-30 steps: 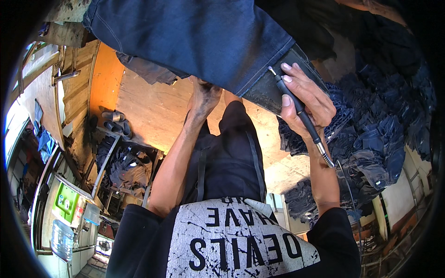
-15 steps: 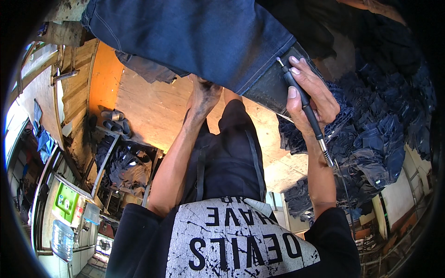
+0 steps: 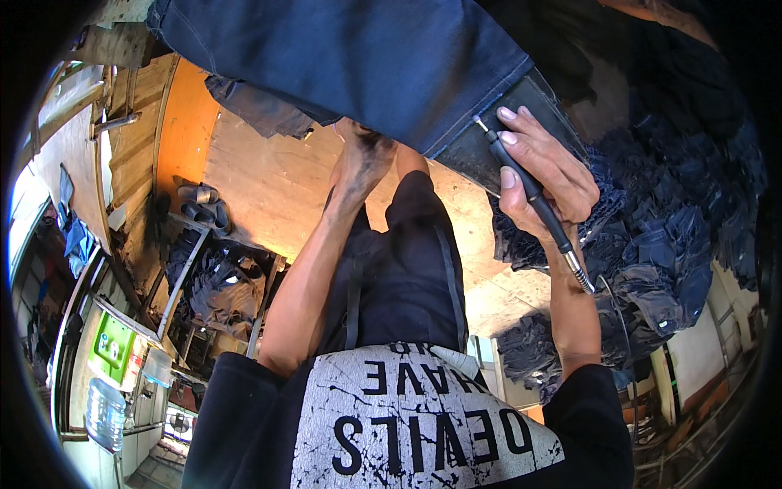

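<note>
A dark blue denim garment leg [image 3: 342,73] is pulled over a dark flat board [image 3: 481,151], whose end sticks out past the stitched hem. In my right hand [image 3: 554,167] is a slim black rotary tool [image 3: 525,175], held like a pen, with a metal spring collar at its rear. Its small rounded tip lies close to the hem, but I cannot tell if it touches the cloth. My left hand [image 3: 366,159] is closed below the near edge of the denim. The garment hides most of its fingers, and what they grip cannot be made out.
Heaped dark denim garments [image 3: 652,220] fill the right side. A thin cable [image 3: 621,322] hangs beside my right forearm. Sandals [image 3: 204,208] lie at left on the wooden floor [image 3: 269,183], near a rack [image 3: 183,281] with dark cloth. A large clear bottle [image 3: 106,416] stands lower left.
The rotary tool's tip has moved left and nearer to me along the hem. The garment and board have shifted slightly right. My left hand has moved a little.
</note>
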A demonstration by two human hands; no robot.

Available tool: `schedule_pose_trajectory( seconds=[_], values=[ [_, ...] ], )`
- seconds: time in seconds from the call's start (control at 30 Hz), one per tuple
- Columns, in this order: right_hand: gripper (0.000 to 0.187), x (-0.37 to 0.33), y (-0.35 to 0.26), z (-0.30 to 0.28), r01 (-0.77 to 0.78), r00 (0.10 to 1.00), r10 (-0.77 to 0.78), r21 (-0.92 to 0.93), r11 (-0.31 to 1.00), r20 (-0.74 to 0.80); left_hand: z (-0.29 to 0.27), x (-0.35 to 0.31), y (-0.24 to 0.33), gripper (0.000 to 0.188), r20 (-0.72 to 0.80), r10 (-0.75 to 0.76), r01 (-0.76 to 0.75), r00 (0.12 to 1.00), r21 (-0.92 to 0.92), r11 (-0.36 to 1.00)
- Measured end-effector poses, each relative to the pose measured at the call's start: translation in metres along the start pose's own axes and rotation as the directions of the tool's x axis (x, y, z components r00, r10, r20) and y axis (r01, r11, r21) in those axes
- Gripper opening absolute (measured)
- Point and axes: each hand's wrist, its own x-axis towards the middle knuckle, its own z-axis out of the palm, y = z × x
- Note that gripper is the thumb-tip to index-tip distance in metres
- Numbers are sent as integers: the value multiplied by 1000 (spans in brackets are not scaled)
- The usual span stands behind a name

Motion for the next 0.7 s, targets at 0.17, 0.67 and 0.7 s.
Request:
schedule_pose_trajectory(
  seconds=[0.17,0.67,0.7],
  values=[
    [32,1,-1,1,34,999,-35,19,999,38,2,2,-2,49,-7,-28,28,1000,-32,999],
    [30,1,-4,5,89,983,-100,79,993,152,0,5,-14,61,-12,123,-124,992,-112,986],
    [30,0,-4,5,90,983,-100,74,993,155,0,5,-15,60,-39,127,-130,991,-103,986]
  ],
)
